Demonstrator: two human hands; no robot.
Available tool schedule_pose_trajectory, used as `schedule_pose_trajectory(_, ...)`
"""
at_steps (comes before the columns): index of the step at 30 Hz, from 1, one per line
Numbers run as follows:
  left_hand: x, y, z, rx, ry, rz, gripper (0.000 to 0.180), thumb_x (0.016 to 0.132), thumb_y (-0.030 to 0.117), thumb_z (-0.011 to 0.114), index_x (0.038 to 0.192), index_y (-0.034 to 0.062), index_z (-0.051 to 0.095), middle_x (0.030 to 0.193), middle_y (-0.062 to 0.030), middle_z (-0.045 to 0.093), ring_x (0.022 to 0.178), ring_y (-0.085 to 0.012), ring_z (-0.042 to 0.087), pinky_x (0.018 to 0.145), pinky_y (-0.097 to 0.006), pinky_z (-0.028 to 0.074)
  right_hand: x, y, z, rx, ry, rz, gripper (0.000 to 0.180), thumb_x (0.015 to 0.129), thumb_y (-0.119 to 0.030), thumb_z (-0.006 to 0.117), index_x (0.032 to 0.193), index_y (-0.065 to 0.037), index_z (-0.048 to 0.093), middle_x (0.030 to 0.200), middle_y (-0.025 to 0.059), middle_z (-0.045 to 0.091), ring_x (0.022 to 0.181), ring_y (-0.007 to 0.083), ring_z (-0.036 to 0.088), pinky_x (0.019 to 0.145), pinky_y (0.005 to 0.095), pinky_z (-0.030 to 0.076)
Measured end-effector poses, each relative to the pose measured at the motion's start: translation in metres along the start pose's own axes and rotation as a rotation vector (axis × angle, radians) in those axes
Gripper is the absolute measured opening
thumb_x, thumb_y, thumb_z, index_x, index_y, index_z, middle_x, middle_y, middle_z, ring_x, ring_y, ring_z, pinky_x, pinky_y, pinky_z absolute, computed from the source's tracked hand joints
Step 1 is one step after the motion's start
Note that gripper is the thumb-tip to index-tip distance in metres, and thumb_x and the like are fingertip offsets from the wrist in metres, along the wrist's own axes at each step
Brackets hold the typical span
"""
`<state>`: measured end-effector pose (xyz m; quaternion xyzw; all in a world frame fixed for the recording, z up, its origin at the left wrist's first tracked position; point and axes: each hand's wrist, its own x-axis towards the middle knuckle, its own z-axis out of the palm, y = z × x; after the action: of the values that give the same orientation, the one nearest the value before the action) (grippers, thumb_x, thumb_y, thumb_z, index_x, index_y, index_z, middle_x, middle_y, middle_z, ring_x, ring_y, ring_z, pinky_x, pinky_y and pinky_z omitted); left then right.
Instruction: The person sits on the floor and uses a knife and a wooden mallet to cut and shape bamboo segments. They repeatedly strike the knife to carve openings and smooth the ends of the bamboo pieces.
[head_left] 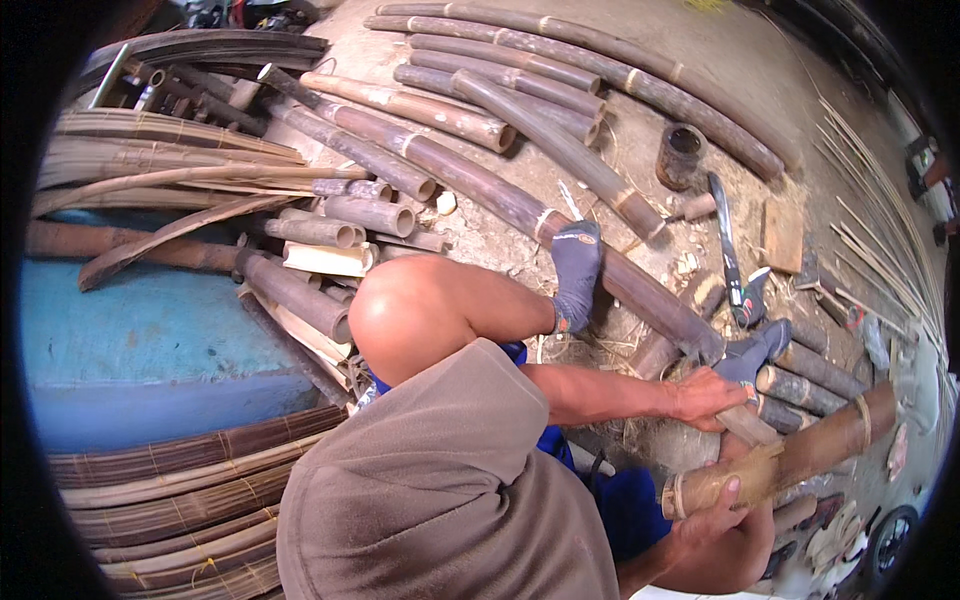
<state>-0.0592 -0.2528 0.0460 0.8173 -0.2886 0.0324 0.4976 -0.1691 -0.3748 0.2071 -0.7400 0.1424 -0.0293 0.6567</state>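
The left hand (708, 398) is closed around a flat pale wooden blade or stick (748, 427), pressing it onto the short brown bamboo section (790, 462) that lies on the ground by the person's knee. The right hand (715, 512) curls around the near cut end of that bamboo section, fingers wrapped over its rim. A long dark bamboo pole (520, 210) runs up and left from it, with a grey-socked foot (577, 270) resting on top. A dark-bladed machete (728, 245) lies beyond it.
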Motion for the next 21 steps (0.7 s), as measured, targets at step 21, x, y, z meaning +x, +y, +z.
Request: schedule_pose_trajectory(21, 0.046, -0.034, -0.002, 0.037, 0.004, -0.147, 0.041, 0.075, 0.036, 0.079, 0.102, 0.0109, 0.060, 0.098, -0.0141, 0.068, 0.086, -0.0417, 0.068, 0.071, -0.053, 0.054, -0.024, 0.010, -0.017, 0.078, 0.394, 0.219, 0.090, 0.082, -0.011, 0.075, 0.157, 0.002, 0.028, 0.117, 0.0238, 0.064, 0.091, 0.0318, 0.072, 0.083, 0.0426, 0.061)
